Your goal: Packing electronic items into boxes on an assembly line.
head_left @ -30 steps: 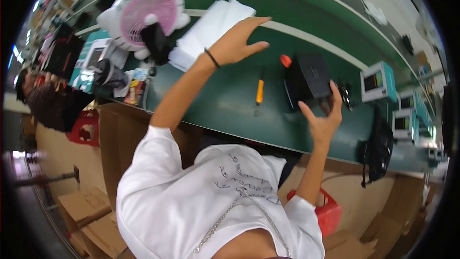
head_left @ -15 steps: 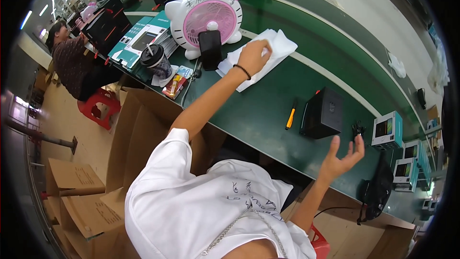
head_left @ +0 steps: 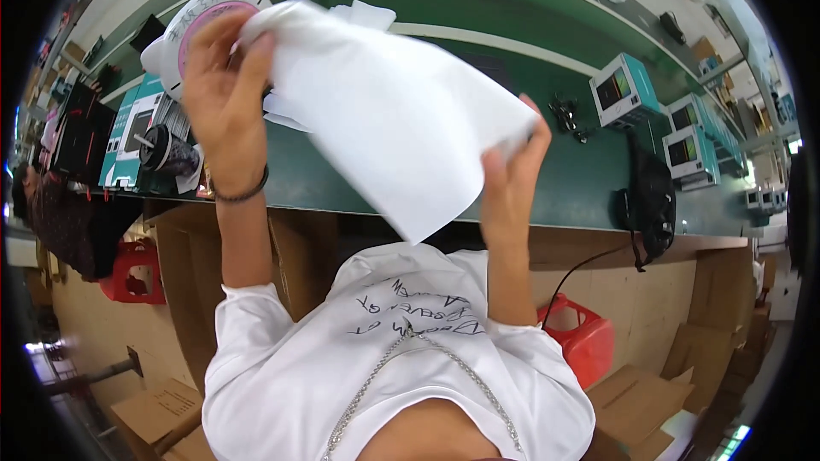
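Observation:
A thin white packing sheet is stretched between my two hands above the green table, slanting down toward my right. My left hand pinches its upper left corner, and my right hand grips the edge at the other side. More white sheets lie on the table behind my left hand, partly covered by the one I hold. The raised sheet hides most of the table's middle, so the black box and the yellow-handled screwdriver seen earlier do not show clearly.
A pink and white fan, a lidded dark cup and teal-white cartons stand at left. On the right are a black cable, a teal carton and a black bag. A seated person is at far left.
My left hand has lifted a white sheet off the pile and moved left with it. My right hand, empty before, has taken its other side. The view has turned right.

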Motion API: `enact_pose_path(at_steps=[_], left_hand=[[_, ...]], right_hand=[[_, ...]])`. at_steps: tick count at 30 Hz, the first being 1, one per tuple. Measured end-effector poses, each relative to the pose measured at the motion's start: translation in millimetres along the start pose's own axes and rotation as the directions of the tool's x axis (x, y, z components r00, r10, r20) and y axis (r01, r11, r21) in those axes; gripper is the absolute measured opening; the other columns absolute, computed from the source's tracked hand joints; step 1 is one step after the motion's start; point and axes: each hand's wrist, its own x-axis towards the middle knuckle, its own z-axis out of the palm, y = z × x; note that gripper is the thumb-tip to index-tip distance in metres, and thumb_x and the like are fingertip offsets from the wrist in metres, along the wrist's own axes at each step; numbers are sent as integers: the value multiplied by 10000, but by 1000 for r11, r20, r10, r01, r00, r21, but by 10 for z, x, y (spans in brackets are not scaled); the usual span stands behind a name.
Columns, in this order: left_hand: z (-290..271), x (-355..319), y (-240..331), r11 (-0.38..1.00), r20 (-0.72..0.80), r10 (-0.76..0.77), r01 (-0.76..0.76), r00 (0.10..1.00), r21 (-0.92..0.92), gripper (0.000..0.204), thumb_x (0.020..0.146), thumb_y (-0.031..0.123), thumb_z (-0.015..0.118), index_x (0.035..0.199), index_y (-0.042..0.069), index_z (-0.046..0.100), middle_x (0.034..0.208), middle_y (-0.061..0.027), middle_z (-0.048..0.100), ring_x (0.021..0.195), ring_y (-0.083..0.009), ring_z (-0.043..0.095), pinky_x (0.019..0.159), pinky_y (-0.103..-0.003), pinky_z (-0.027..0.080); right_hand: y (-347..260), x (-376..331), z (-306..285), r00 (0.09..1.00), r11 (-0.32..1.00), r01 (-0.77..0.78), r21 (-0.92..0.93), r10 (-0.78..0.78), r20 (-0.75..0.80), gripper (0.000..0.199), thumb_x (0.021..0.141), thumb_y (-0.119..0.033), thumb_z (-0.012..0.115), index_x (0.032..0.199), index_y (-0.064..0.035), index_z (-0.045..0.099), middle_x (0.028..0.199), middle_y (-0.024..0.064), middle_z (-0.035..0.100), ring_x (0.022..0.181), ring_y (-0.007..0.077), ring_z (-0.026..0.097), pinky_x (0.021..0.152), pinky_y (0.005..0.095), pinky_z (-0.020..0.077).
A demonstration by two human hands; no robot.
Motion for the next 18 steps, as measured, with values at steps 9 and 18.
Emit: enact_pose_path(at_steps=[9,18], left_hand=[[-148,-946,-131,967,-143,-206,224,968,123,321,960,-31,661,1266,-33,565,1176,-91,628,1059,-123,613,911,-241,479],[113,-1536,46,876,172,-271,169,947,451,691,841,156,806,1417,-13,465,1443,-169,485,1354,-291,462,1160,-445,346]], right_hand=[[277,-826,-294,994,982,-61,-180,76,75,328,909,-110,707,1195,-18,574,1119,62,609,1049,141,572,937,278,452],[173,-556,-567,994,980,28,-199,-47,-95,418,883,-120,736,1253,-3,580,973,8,634,810,56,589,740,198,471]])
